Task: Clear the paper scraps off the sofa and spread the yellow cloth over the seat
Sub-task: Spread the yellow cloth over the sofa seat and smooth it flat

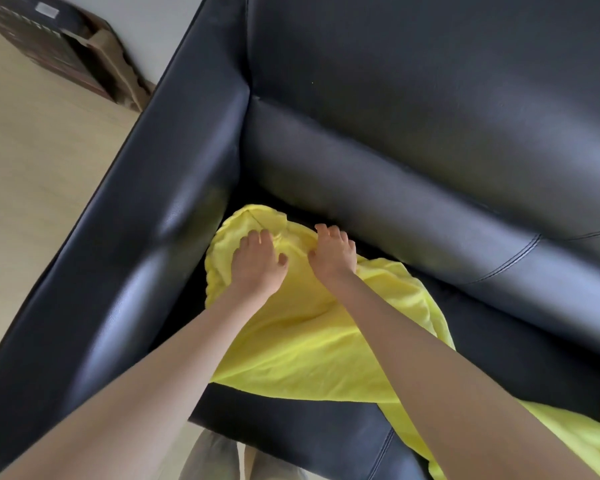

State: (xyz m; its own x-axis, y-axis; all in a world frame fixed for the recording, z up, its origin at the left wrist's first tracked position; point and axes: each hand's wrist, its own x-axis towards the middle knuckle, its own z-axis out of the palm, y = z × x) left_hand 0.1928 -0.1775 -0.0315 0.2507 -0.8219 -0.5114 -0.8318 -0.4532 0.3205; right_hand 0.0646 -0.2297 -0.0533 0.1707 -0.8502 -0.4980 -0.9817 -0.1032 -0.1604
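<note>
A yellow cloth [302,334] lies rumpled on the black leather sofa seat [291,424], bunched into the corner by the left armrest [146,216] and trailing off to the lower right. My left hand [257,263] rests on the cloth near that corner with its fingers spread and its fingertips pressing down. Beside it, my right hand [335,252] presses the cloth with its fingertips close to the foot of the backrest [413,188]. A fold of cloth rises between the two hands. No paper scraps are in view.
The sofa's backrest fills the upper right. Left of the armrest is pale wooden floor [32,174], with a dark cabinet and cardboard [111,64] against the wall at the top left. My legs [219,459] stand at the seat's front edge.
</note>
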